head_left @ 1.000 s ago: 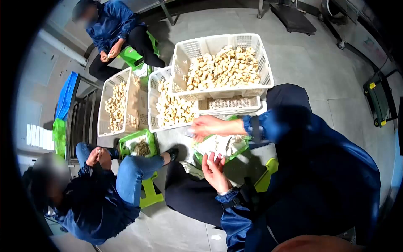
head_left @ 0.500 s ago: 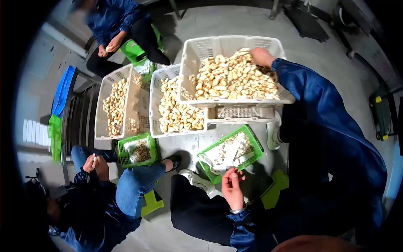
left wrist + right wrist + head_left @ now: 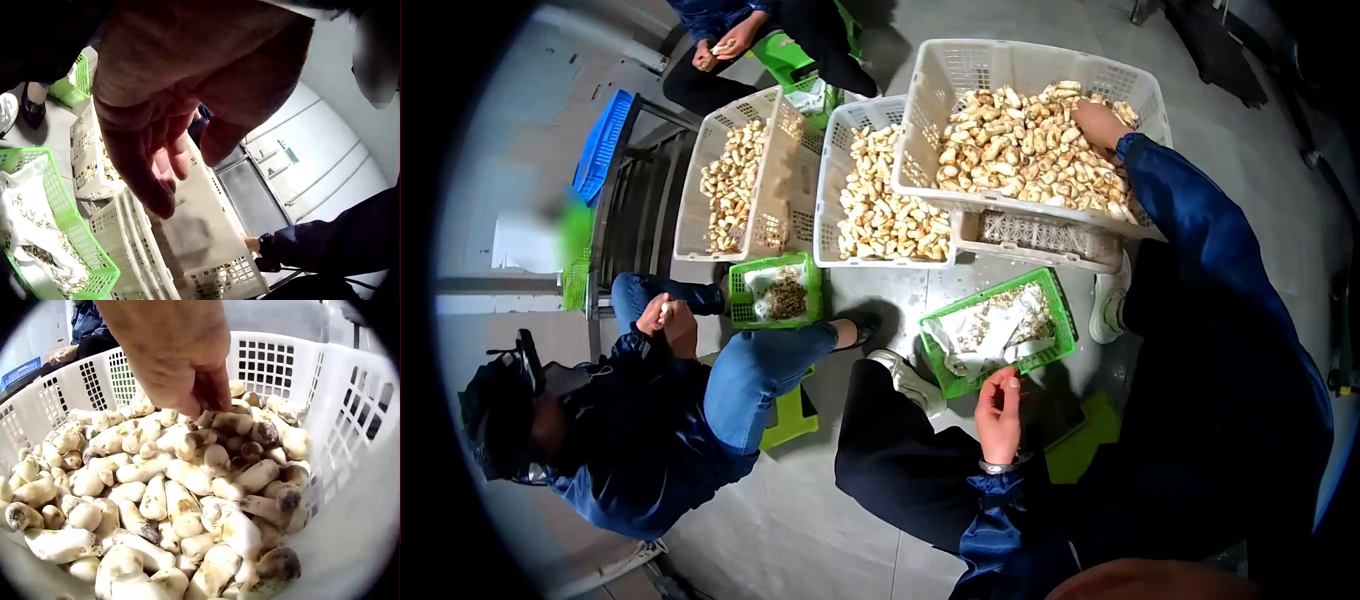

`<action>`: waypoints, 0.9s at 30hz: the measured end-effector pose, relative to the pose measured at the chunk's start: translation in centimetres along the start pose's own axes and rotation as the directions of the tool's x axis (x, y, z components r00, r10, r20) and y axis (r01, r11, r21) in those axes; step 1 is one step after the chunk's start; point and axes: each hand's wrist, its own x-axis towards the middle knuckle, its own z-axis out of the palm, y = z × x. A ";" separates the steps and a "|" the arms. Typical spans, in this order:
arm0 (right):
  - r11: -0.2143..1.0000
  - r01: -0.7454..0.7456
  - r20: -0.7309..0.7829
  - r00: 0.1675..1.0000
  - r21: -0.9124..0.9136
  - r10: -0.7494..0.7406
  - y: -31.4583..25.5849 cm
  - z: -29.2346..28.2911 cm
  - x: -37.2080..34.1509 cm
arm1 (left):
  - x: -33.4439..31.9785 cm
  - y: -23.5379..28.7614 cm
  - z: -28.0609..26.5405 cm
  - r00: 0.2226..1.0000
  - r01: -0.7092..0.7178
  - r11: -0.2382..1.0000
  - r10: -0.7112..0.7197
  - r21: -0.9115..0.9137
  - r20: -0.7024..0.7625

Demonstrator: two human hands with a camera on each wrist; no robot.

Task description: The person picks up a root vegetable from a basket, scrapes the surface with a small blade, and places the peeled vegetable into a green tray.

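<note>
Mushrooms (image 3: 189, 477), heaped in the big white crate (image 3: 1040, 70) | long axes every which way, most lying on their sides | right hand (image 3: 178, 356): fingertips down among them, can't tell whether gripping | left hand (image 3: 999, 420): loosely curled, palm bare, near the green basket (image 3: 1062, 315) | blue-and-yellow patch (image 3: 288, 152) on the far panel, too small to read

Pale stubby mushrooms (image 3: 187, 478), some brown-stained, heaped loosely in a white crate (image 3: 344, 506)

The sleeves (image 3: 1200, 215) are glossy dark blue, trousers (image 3: 895, 460) black, shoes (image 3: 912, 384) white, wristband (image 3: 1000, 467) silvery.
</note>
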 end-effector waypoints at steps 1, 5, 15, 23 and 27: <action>0.996 -0.043 -0.044 0.998 0.084 0.047 -0.4 -0.7 0.2 | -0.1 0.0 -0.1 1.000 -0.025 1.000 0.025 -0.004 0.002; 0.809 -0.070 -0.043 0.992 0.583 0.117 -3.2 -5.1 -0.2 | -0.2 -0.1 -0.4 0.999 -0.051 0.999 0.050 -0.005 -0.016; -0.188 -0.227 0.112 0.870 0.956 -0.479 -25.6 -13.7 -20.8 | -3.2 5.6 1.1 0.964 -0.248 0.944 0.263 -0.218 0.046; -0.165 0.000 -0.069 0.910 0.986 -0.409 -26.5 -13.3 -24.9 | -3.9 3.6 -0.8 0.979 -0.196 0.941 0.203 -0.277 -0.002; -0.071 0.144 -0.161 0.884 0.987 -0.439 -26.7 -13.7 -25.2 | -4.1 3.7 -0.6 0.977 -0.210 0.948 0.215 -0.241 -0.005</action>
